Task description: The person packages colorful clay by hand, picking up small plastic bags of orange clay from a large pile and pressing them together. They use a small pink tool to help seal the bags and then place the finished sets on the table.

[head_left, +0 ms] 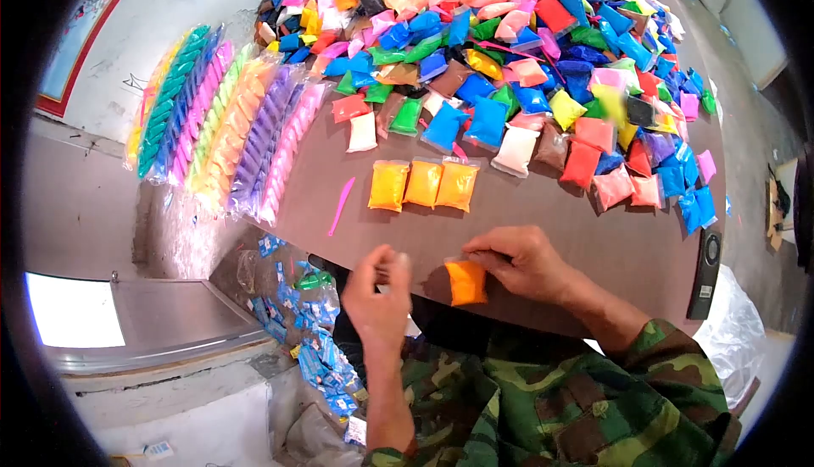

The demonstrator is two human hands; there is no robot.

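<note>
Between thumb and fingers, my right hand [521,259] pinches the top edge of a small clear packet of orange clay-like material [467,283] near the table's front edge. My left hand [379,293] is to the left of that packet, apart from it, with fingers curled in; whether anything is in them is hidden. Beyond my hands, three yellow-orange packets [422,183] lie in a row, close together. A thin pink plastic stick [342,206] rests to their left.
A large heap of multicoloured packets [486,119] covers the far part of the brown table [322,149]. Long twisted bags of coloured packets [233,128] hang over its left edge. A black device [705,274] sits at the right edge. Blue wrappers [318,357] litter the floor.
</note>
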